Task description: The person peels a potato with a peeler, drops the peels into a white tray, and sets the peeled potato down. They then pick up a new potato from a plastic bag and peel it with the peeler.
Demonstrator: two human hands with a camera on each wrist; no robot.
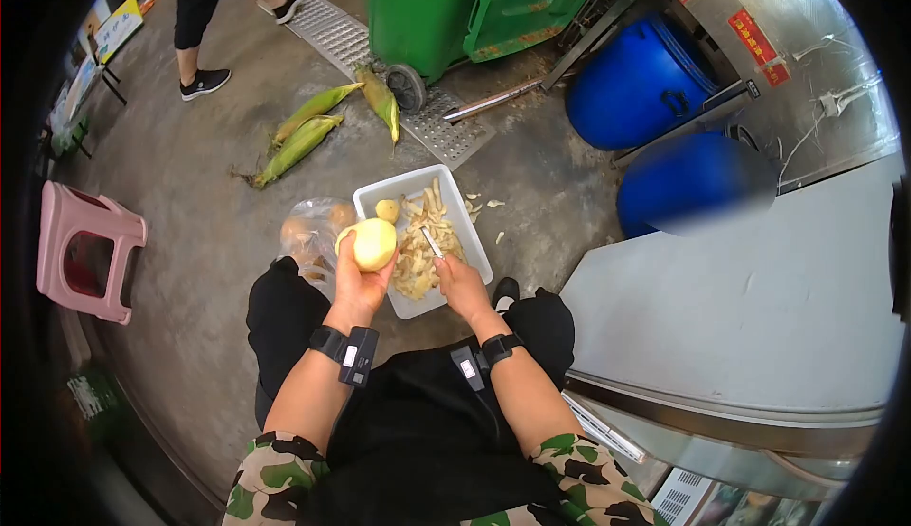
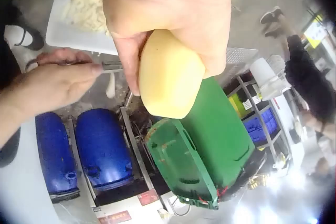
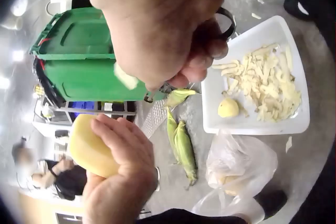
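A rough grey concrete floor [image 1: 209, 194] is carrying everything here, with a perforated metal drain grate [image 1: 342, 37] running across it toward a green wheeled bin [image 1: 446, 4]. Two glossy blue plastic barrels [image 1: 645, 84] are lying beside a stainless-steel cabinet [image 1: 788, 42], and a pale flat table [image 1: 759, 298] is filling the right side. One pink plastic stool [image 1: 81, 251] is standing at the left, and another person's legs [image 1: 204, 13] are showing at the top.

Three ears of corn [image 1: 304, 137] in green husks are lying on the floor. One white rectangular plastic tray [image 1: 375, 198] is sitting in front of the seated person's knees, holding a heap of thin pale peelings [image 1: 418, 260] and one small peeled potato [image 1: 387, 210]. One clear crinkled plastic bag [image 1: 313, 232] of roundish things (unpeeled potatoes, by the look) is lying just left of the tray.

The left hand [image 1: 356, 284] is holding a large peeled potato [image 1: 373, 243], smooth and pale yellow, up over the tray's left edge, its fingers [image 2: 131, 71] and thumb curling round the lower end. The right hand [image 1: 463, 284] is hovering over the tray, its fingers [image 3: 202, 61] closing round a small metal peeler [image 1: 433, 242], with the blade pointing toward the potato and not touching it.
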